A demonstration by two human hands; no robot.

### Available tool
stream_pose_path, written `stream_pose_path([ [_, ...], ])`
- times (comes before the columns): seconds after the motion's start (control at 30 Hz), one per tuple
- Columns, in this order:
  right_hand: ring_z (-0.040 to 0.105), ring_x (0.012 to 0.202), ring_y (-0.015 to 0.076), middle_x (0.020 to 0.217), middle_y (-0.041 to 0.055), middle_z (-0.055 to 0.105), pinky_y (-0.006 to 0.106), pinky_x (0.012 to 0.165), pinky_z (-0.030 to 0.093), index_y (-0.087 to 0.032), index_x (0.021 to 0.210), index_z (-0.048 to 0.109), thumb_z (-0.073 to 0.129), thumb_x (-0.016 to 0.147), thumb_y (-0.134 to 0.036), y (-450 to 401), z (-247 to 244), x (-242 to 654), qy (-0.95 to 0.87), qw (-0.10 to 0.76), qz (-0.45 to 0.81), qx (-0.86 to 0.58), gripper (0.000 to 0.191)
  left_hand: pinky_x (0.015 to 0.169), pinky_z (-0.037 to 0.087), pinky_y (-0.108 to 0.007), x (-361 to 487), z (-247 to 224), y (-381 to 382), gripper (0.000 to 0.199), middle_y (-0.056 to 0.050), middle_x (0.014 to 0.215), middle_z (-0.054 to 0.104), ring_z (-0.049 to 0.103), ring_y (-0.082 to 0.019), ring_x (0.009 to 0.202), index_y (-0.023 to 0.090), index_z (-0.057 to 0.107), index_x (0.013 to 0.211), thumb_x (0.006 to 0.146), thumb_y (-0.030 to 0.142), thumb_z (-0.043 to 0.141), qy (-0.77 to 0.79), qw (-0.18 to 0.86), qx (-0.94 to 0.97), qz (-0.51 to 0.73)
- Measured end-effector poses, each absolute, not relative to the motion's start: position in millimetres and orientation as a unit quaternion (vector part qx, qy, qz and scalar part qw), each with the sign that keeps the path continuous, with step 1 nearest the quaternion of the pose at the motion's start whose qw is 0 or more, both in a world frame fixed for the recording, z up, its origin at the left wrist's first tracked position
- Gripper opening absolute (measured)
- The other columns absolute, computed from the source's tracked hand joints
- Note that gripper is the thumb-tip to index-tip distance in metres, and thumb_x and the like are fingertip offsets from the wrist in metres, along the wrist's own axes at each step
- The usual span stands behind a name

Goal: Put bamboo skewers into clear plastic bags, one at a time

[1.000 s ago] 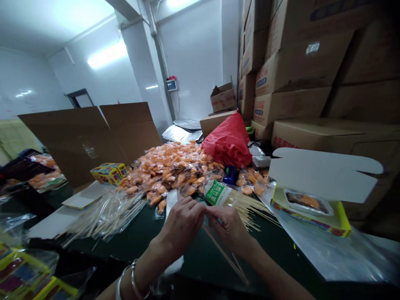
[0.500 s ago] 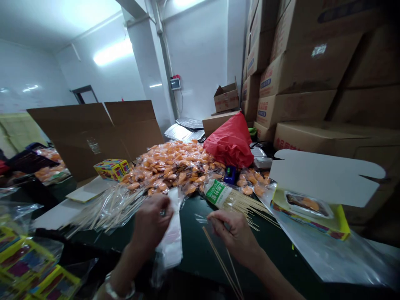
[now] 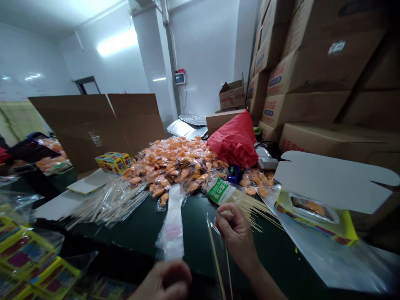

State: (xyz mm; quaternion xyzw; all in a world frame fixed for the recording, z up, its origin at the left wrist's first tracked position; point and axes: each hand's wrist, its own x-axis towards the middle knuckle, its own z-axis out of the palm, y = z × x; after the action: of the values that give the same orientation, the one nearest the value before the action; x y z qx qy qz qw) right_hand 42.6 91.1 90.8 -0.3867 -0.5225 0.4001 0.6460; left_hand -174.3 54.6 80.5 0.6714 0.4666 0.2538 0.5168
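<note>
My right hand point(image 3: 236, 231) is closed in a pinch on the mouth of a narrow clear plastic bag point(image 3: 213, 228). Thin bamboo skewers point(image 3: 216, 260) hang down inside or against the bag, their lower ends past the frame's bottom. My left hand point(image 3: 168, 279) is low at the front, blurred, with curled fingers and the thumb apart; nothing shows in it. Just beyond it, a stack of flat clear bags point(image 3: 173, 233) lies on the dark green table point(image 3: 195, 216). Behind my right hand lies an opened pack of bamboo skewers point(image 3: 239, 198) with a green label.
A heap of orange wrapped pieces point(image 3: 175, 162) fills the table's back. Loose skewers in plastic point(image 3: 109, 202) lie left. A yellow box with a tray point(image 3: 314, 208) stands right, near a red bag point(image 3: 234, 139). Stacked cartons point(image 3: 309, 71) rise at right; packed yellow boxes point(image 3: 28, 254) sit lower left.
My left hand has moved from above the bag stack down toward the frame's bottom, uncovering the stack. My right hand still pinches the bag, and the skewers hang more upright.
</note>
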Motion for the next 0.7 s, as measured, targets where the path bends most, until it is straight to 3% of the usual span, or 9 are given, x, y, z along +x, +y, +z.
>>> stream_pose_path([
  [0.17, 0.05, 0.05, 0.0103, 0.062, -0.0041, 0.057, 0.021, 0.048, 0.038, -0.022, 0.083, 0.042, 0.053, 0.085, -0.031, 82.5, 81.3, 37.2, -0.515, 0.632, 0.41, -0.409, 0.015, 0.054, 0.041, -0.023, -113.9, 98.4, 104.2, 0.032, 0.0, 0.069, 0.059, 0.051, -0.013, 0.058, 0.02, 0.06, 0.095, 0.071, 0.039, 0.066, 0.395, 0.579, 0.569, 0.43],
  [0.33, 0.052, 0.051, 0.0109, 0.065, -0.004, 0.06, 0.021, 0.049, 0.041, -0.023, 0.08, 0.04, 0.055, 0.084, -0.034, 76.1, 72.6, 42.9, -0.467, 0.641, 0.485, -0.368, 0.019, 0.052, 0.039, -0.02, -93.7, 100.8, 110.3, 0.014, 0.003, 0.059, 0.055, 0.047, -0.009, 0.052, 0.017, 0.06, 0.076, 0.067, 0.024, 0.068, 0.365, 0.586, 0.557, 0.461],
  [0.5, 0.051, 0.054, 0.0107, 0.068, -0.001, 0.062, 0.022, 0.051, 0.042, -0.02, 0.078, 0.053, 0.054, 0.083, -0.028, 70.7, 68.2, 49.1, -0.491, 0.635, 0.5, -0.325, 0.009, 0.054, 0.039, -0.019, -99.5, 94.5, 109.2, 0.002, 0.003, 0.06, 0.054, 0.047, -0.009, 0.055, 0.016, 0.06, 0.066, 0.065, 0.016, 0.062, 0.381, 0.577, 0.564, 0.451],
  [0.7, 0.053, 0.059, 0.0124, 0.071, 0.0016, 0.062, 0.024, 0.056, 0.045, -0.018, 0.076, 0.063, 0.054, 0.084, -0.033, 72.3, 70.4, 50.7, -0.546, 0.607, 0.449, -0.363, 0.019, 0.056, 0.041, -0.022, -100.6, 89.8, 117.2, 0.01, 0.001, 0.059, 0.054, 0.049, -0.011, 0.055, 0.016, 0.057, 0.067, 0.07, 0.025, 0.058, 0.353, 0.637, 0.497, 0.473],
])
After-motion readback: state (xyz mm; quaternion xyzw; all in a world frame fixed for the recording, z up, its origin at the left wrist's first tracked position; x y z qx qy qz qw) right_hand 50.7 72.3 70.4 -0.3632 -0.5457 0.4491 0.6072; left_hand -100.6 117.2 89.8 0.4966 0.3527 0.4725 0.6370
